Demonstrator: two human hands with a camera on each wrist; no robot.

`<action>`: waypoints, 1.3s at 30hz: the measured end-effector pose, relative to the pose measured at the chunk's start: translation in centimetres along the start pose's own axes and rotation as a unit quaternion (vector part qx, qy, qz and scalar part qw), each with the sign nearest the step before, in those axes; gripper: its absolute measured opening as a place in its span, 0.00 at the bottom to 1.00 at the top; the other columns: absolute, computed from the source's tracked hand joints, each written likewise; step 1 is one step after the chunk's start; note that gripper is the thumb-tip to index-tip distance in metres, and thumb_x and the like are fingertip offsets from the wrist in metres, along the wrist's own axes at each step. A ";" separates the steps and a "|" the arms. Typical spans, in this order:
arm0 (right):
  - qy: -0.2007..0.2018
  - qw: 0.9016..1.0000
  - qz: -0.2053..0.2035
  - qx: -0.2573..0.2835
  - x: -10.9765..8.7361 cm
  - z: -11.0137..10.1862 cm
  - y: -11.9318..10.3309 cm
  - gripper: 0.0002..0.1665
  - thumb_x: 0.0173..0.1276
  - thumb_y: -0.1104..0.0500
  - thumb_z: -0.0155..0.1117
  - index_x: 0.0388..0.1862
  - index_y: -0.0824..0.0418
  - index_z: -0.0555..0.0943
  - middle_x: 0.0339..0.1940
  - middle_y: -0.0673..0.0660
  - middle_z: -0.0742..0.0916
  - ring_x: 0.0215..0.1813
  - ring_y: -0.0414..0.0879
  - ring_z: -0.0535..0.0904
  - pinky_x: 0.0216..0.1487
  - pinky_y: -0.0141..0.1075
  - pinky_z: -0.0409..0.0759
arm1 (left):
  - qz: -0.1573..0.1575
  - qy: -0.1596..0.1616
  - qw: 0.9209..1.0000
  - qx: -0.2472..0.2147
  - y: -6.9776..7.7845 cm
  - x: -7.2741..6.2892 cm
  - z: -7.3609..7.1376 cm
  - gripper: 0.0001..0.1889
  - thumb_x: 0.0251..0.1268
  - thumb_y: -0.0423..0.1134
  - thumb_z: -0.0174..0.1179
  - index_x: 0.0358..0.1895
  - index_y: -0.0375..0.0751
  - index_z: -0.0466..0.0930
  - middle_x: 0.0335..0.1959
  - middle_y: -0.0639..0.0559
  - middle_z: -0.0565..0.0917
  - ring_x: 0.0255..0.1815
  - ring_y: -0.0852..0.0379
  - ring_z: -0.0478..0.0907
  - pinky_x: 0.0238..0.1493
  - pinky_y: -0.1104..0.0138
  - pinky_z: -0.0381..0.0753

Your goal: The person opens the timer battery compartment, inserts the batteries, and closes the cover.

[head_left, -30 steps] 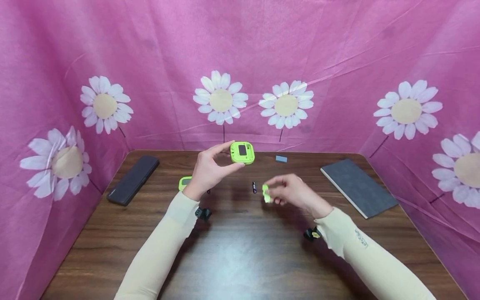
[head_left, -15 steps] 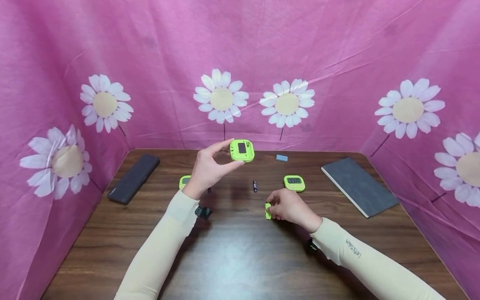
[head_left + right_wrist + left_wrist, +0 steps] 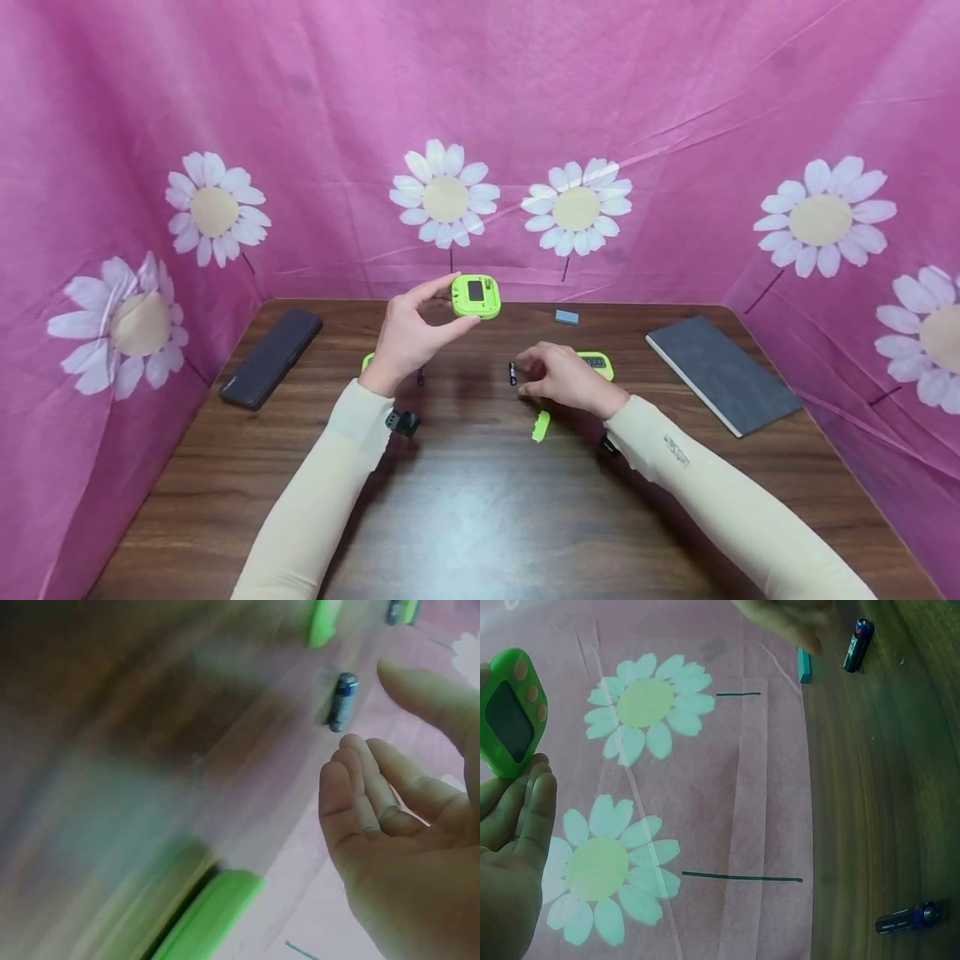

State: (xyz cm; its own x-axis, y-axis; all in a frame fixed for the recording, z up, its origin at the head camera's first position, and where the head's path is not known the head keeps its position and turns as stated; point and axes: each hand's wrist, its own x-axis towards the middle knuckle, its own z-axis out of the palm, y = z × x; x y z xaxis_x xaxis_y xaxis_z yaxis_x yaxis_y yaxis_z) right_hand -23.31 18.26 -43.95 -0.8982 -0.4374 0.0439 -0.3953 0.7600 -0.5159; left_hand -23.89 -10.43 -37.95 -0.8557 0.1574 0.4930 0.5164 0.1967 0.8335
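Note:
My left hand pinches a lime-green digital timer by its edges, raised above the table's far part. Its back, with a dark rectangle and an uncovered recess, faces the head camera; its screen and round buttons show in the left wrist view. My right hand is low over the table, thumb and fingers parted around the near side of a small dark battery, nothing gripped. A green battery cover lies just in front of that hand. The right wrist view shows the battery beyond my fingertips.
A second green timer lies partly behind my right hand, another mostly behind my left wrist. A second battery lies near it. A blue block sits at the back, a black case left, a grey notebook right.
My right hand has lowered the battery cover to the table, let go of it and moved away to the battery. My left hand with the timer has shifted slightly left and up.

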 end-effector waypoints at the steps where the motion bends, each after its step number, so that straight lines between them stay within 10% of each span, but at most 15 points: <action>1: -0.007 1.000 0.000 0.000 0.5 0.1 0.1 0.29 0.66 0.57 0.86 0.63 0.66 0.89 0.50 0.58 0.92 0.52 0.50 0.90 0.59 0.49 0.91 | 0.001 0.000 1.000 0.000 -0.1 0.0 -0.1 0.36 0.59 0.38 0.86 0.73 0.45 0.86 0.55 0.45 0.95 0.51 0.48 0.93 0.58 0.67 0.87; 23: -0.007 1.000 0.022 -0.015 2.8 0.4 0.1 0.23 0.64 0.56 0.85 0.55 0.63 0.92 0.44 0.56 0.93 0.48 0.48 0.89 0.55 0.46 0.90 | 0.010 -0.004 1.000 0.000 -0.3 0.1 -0.1 0.35 0.59 0.38 0.86 0.73 0.47 0.87 0.55 0.45 0.95 0.51 0.49 0.92 0.58 0.65 0.87; 39: 0.099 0.989 -0.020 0.109 2.0 -10.8 -7.3 0.23 0.70 0.54 0.82 0.62 0.58 0.91 0.48 0.57 0.93 0.49 0.50 0.88 0.50 0.33 0.87 | 0.014 -0.003 1.000 -0.001 0.0 0.1 0.1 0.36 0.58 0.37 0.86 0.72 0.42 0.86 0.55 0.44 0.95 0.52 0.46 0.93 0.61 0.57 0.90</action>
State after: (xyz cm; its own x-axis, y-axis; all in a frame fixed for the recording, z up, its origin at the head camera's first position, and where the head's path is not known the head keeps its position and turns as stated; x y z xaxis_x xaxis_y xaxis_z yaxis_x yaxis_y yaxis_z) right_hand -24.25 17.01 -30.85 -0.9114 -0.3458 0.2232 -0.3995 0.6132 -0.6814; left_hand -23.94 -10.32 -37.94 -0.8409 0.1695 0.5139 0.5396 0.1906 0.8201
